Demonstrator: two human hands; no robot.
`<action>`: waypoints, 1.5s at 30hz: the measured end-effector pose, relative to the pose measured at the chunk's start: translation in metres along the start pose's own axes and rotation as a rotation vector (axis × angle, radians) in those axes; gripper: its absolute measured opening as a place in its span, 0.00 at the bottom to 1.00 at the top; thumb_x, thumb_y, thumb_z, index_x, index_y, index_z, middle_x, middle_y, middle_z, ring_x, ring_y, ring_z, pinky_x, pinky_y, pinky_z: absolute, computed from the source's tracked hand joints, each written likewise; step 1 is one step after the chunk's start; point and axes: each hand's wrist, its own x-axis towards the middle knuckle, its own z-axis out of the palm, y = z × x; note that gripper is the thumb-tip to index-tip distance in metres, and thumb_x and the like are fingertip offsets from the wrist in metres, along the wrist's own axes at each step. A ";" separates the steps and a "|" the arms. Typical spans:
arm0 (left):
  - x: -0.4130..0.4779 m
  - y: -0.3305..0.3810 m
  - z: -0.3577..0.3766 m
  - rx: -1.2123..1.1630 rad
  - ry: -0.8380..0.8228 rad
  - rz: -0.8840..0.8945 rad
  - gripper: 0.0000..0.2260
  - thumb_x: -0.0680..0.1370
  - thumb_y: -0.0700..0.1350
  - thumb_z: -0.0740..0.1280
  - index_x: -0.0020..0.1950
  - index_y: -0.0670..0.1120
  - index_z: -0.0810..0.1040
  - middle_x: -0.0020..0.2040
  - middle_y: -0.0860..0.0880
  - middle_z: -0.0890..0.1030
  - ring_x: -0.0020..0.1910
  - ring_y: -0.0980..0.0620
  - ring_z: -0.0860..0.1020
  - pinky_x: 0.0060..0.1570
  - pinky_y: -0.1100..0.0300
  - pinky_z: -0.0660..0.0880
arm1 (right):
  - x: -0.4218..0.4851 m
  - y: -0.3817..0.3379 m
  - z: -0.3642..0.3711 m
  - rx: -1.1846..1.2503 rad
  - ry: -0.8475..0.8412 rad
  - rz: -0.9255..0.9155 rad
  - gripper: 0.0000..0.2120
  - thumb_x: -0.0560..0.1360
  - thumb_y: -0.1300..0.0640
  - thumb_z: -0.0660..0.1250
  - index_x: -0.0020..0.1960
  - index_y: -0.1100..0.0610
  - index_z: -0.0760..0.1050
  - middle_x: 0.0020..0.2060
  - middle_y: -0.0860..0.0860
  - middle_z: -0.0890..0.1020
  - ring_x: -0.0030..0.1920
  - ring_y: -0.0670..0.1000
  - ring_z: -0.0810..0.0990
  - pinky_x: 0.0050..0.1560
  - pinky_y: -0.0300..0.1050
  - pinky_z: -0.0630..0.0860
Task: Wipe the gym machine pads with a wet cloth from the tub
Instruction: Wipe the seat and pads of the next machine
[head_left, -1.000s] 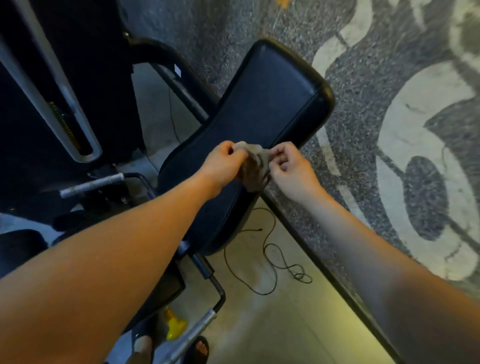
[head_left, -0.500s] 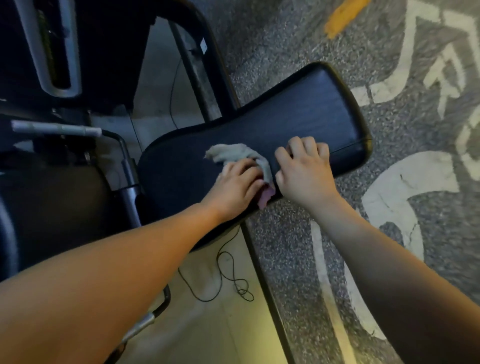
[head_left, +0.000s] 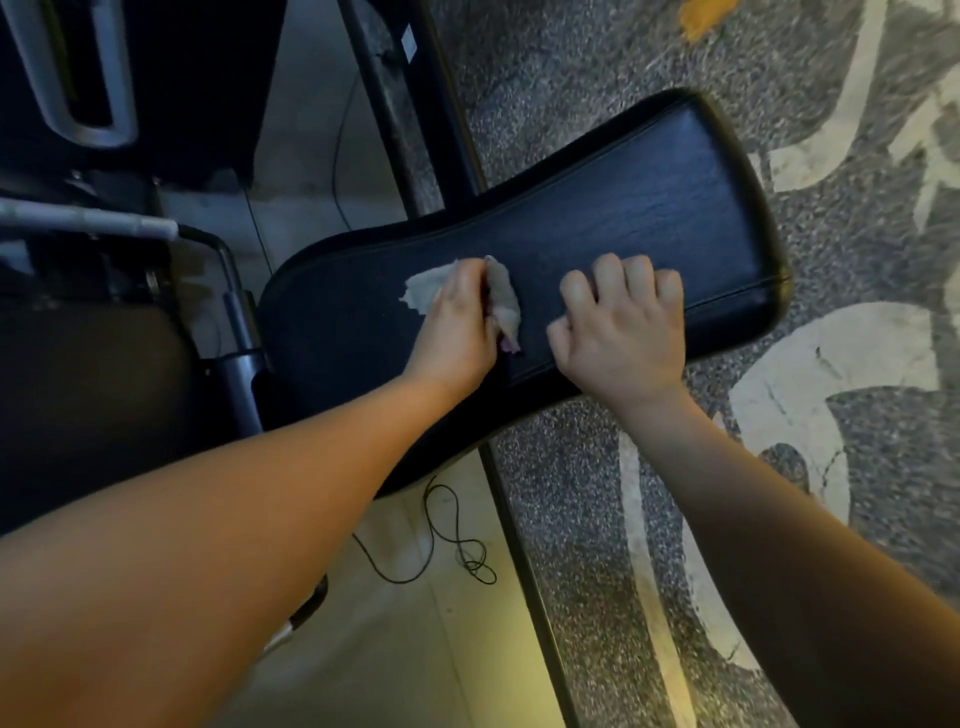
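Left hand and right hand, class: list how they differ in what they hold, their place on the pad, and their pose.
1. The left hand grips the grey cloth; the right hand holds nothing.
2. The left hand sits at the narrow middle of the black pad; the right hand sits nearer its wide end.
3. The right hand's fingers curl, knuckles up; the left hand lies flatter.

Both rest on the pad's top.

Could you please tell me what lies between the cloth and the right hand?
In the head view, only bare black pad lies between the cloth, held by the left hand, and the right hand.
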 end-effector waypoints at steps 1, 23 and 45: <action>-0.005 0.003 0.002 0.009 -0.005 0.027 0.11 0.80 0.37 0.63 0.63 0.42 0.70 0.55 0.46 0.75 0.53 0.49 0.76 0.52 0.49 0.76 | 0.001 0.000 0.000 0.002 -0.007 0.004 0.07 0.74 0.52 0.61 0.47 0.56 0.71 0.44 0.57 0.73 0.46 0.60 0.72 0.46 0.56 0.64; 0.055 0.021 -0.014 0.485 -0.185 0.200 0.18 0.76 0.45 0.66 0.65 0.49 0.67 0.64 0.48 0.70 0.61 0.44 0.67 0.53 0.47 0.62 | 0.002 -0.003 0.000 0.054 0.028 0.042 0.09 0.73 0.50 0.62 0.48 0.55 0.72 0.45 0.56 0.74 0.46 0.60 0.73 0.46 0.57 0.66; 0.027 -0.001 -0.022 0.508 -0.257 0.102 0.21 0.79 0.46 0.63 0.72 0.49 0.63 0.65 0.44 0.68 0.65 0.41 0.67 0.54 0.46 0.65 | 0.006 -0.006 -0.008 0.039 -0.019 0.050 0.17 0.72 0.51 0.62 0.59 0.56 0.76 0.63 0.56 0.78 0.61 0.62 0.75 0.61 0.60 0.66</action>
